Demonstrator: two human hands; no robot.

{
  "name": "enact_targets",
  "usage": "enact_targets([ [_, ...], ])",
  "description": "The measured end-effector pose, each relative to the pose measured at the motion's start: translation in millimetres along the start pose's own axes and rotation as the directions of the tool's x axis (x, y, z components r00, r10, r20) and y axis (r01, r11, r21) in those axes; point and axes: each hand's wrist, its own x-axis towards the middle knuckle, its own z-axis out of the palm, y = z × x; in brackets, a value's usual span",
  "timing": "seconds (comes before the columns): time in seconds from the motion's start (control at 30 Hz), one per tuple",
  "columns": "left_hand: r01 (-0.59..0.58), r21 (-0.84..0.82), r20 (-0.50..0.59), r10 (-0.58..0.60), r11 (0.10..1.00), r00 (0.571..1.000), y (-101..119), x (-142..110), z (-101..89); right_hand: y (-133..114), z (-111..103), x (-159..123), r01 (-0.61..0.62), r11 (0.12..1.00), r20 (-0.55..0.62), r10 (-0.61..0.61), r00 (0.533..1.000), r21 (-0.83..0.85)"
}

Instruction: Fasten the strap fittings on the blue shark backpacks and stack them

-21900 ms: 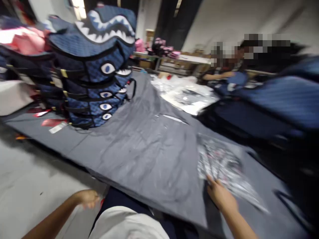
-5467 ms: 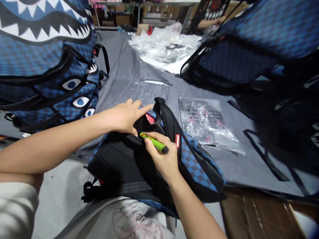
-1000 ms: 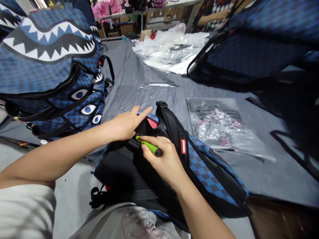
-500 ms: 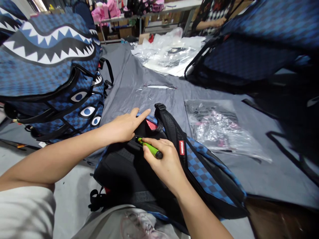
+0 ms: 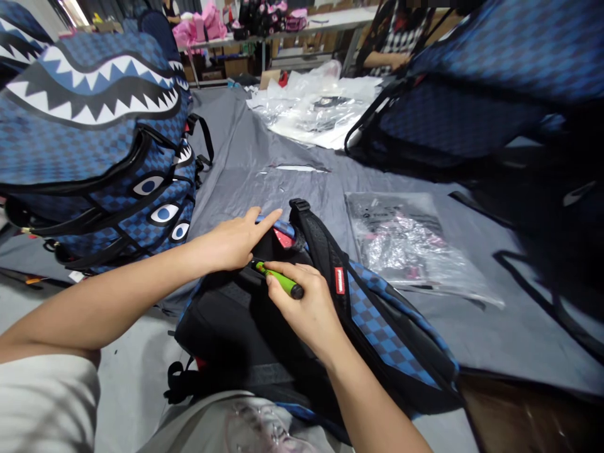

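A blue checkered backpack [image 5: 377,321] lies back side up at the near edge of the grey-covered table [image 5: 264,163], partly on my lap. My left hand [image 5: 231,239] presses on its top near the red lining, index finger stretched out. My right hand [image 5: 306,308] grips a green pen-like tool [image 5: 278,280], its tip against the black back panel by the black shoulder strap [image 5: 321,245].
A stack of blue shark-face backpacks [image 5: 99,157] stands at the left. More blue backpacks [image 5: 476,94] lie at the right. A clear plastic bag with printed contents [image 5: 406,242] lies right of the backpack, with more plastic bags [image 5: 316,104] farther back. Another person [image 5: 391,38] sits across the table.
Long ago no backpack lay before me. Over the last second both hands stay on the backpack; the view shifts slightly, and the green tool stays at the same spot.
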Motion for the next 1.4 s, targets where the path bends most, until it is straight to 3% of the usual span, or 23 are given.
enact_targets([
  [0.23, -0.012, -0.017, 0.006, 0.012, 1.000, 1.000, 0.5, -0.3, -1.1, -3.5, 4.7, 0.1, -0.004, 0.996, -0.051, 0.000, 0.999, -0.086],
  [0.33, -0.019, -0.013, -0.021, 0.018, 1.000, 1.000, -3.2, -0.5, 2.3, -10.9, 2.4, -1.2, -0.006, 0.995, -0.013, 0.005, 1.000, -0.099],
  [0.47, -0.048, 0.002, -0.048, 0.048, 0.999, 0.998, -14.1, 6.3, 11.1, -18.6, -32.7, -10.7, 0.024, 0.995, -0.083, -0.032, 0.996, -0.096],
  [0.53, -0.059, 0.001, -0.058, 0.059, 0.998, 0.997, -17.3, 8.2, 13.9, -12.7, -64.9, -22.2, 0.057, 0.997, -0.219, -0.069, 0.973, -0.058],
  [0.6, -0.064, -0.008, -0.067, 0.063, 0.998, 0.996, -18.4, 8.5, 15.3, 9.5, -101.7, -34.5, 0.006, 0.993, -0.428, -0.058, 0.902, -0.121],
  [0.63, -0.064, -0.014, -0.066, 0.063, 0.998, 0.996, -18.5, 8.6, 15.7, 27.5, -119.8, -39.4, -0.083, 0.976, -0.547, -0.043, 0.836, -0.203],
  [0.67, -0.063, -0.018, -0.062, 0.062, 0.998, 0.996, -18.5, 8.9, 16.1, 49.2, -136.7, -43.2, -0.246, 0.918, -0.598, 0.013, 0.801, -0.310],
  [0.7, -0.061, -0.020, -0.058, 0.060, 0.998, 0.997, -18.5, 9.3, 16.6, 73.2, -151.8, -45.7, -0.444, 0.786, -0.593, 0.124, 0.795, -0.431],
  [0.73, -0.061, -0.023, -0.056, 0.060, 0.998, 0.997, -18.5, 9.8, 17.2, 97.8, -164.6, -47.0, -0.604, 0.579, -0.544, 0.302, 0.783, -0.547],
  [0.8, -0.058, -0.021, -0.060, 0.056, 0.998, 0.997, -18.2, 10.7, 18.1, 142.7, -183.3, -46.3, -0.684, 0.436, -0.506, 0.463, 0.728, -0.585],
  [0.87, -0.050, -0.020, -0.065, 0.049, 0.999, 0.997, -17.0, 10.8, 17.9, 175.4, -193.2, -41.8, -0.698, 0.375, -0.455, 0.555, 0.696, -0.610],
  [0.97, -0.038, -0.041, -0.053, 0.036, 0.998, 0.998, -12.9, 9.1, 13.9, 200.5, -196.4, -28.4, -0.668, 0.354, -0.406, 0.580, 0.706, -0.655],
  [1.07, -0.016, -0.067, -0.012, 0.015, 0.998, 1.000, -6.8, 6.6, 6.3, 210.5, -193.3, -10.5, -0.659, 0.321, -0.421, 0.565, 0.709, -0.680],
  [1.2, 0.020, -0.072, 0.020, -0.018, 0.997, 1.000, -2.0, 4.6, 0.3, 221.1, -188.5, 6.0, -0.678, 0.267, -0.431, 0.602, 0.672, -0.684],
  [1.4, -0.018, -0.061, -0.057, 0.015, 0.998, 0.998, -7.2, 5.7, 8.3, 229.0, -185.3, 2.2, -0.646, 0.268, -0.403, 0.597, 0.694, -0.715],
])
